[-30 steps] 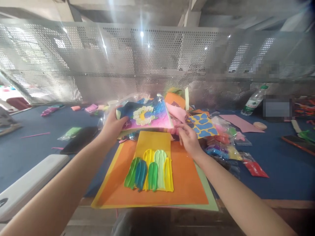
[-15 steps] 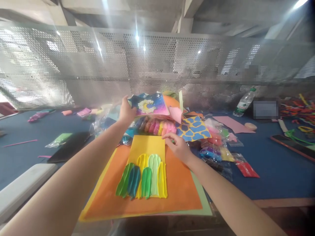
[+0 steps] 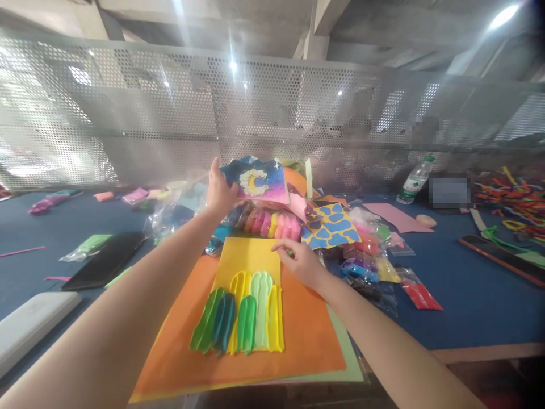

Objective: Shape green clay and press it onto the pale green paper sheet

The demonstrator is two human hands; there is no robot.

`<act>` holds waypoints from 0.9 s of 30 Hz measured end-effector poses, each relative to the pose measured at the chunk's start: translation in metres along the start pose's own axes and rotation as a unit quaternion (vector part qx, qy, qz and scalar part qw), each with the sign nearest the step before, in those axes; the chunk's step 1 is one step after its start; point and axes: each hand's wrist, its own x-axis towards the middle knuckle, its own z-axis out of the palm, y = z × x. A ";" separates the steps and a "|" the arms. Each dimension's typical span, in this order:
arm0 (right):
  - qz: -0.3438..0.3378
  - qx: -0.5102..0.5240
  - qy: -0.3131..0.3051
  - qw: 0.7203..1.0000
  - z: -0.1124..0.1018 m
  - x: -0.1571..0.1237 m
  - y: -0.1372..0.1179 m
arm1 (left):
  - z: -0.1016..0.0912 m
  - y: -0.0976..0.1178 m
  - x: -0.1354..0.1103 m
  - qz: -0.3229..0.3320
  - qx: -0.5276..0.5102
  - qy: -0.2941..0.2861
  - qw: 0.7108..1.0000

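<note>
My left hand (image 3: 220,193) is stretched forward and grips the left edge of a clay picture with a moon and white cloud on blue and pink (image 3: 258,182), held above a row of coloured clay sticks (image 3: 266,221). My right hand (image 3: 298,262) rests at the right edge of a yellow sheet (image 3: 249,258), fingers curled in a pinch on something small and green. On that yellow sheet lie green, teal and yellow clay strips (image 3: 240,312). The sheet sits on an orange sheet (image 3: 306,335).
A yellow card with blue blobs (image 3: 332,225) lies right of the clay sticks, beside bags of coloured clay (image 3: 374,267). A plastic bottle (image 3: 412,180) stands at the back right. A black flat case (image 3: 102,267) and a white box (image 3: 29,321) lie left. A perforated metal screen runs behind the blue table (image 3: 477,295).
My left hand has carried the moon picture farther away and up. My right hand let go of the picture's edge and came down to the yellow sheet.
</note>
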 end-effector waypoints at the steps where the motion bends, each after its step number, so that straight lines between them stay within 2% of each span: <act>1: 0.000 -0.003 -0.005 1.000 0.000 0.000 0.000 | -0.001 0.000 0.000 0.000 -0.003 0.006 1.000; 7: -0.008 -0.017 -0.021 1.000 0.001 -0.001 -0.001 | -0.005 0.000 -0.001 0.012 -0.024 0.021 0.999; 12: -0.006 -0.028 -0.022 0.999 0.001 0.000 -0.001 | -0.009 0.002 -0.006 0.018 -0.013 0.003 1.000; 16: 0.008 -0.039 -0.029 0.999 0.001 0.000 -0.002 | -0.018 0.008 -0.017 0.035 0.039 -0.024 0.998; 19: 0.023 -0.050 -0.044 0.997 0.001 0.000 -0.002 | -0.030 0.017 -0.034 0.090 0.084 -0.027 0.992; 22: 0.020 -0.051 -0.056 0.997 0.001 -0.001 0.000 | -0.048 0.022 -0.061 0.188 0.081 -0.009 0.979; 25: 0.008 -0.036 -0.066 0.997 -0.001 -0.002 0.001 | -0.068 0.014 -0.095 0.265 0.045 -0.003 0.963; 27: -0.001 -0.019 -0.071 0.997 -0.003 -0.002 0.001 | -0.081 0.001 -0.115 0.272 0.049 -0.048 0.960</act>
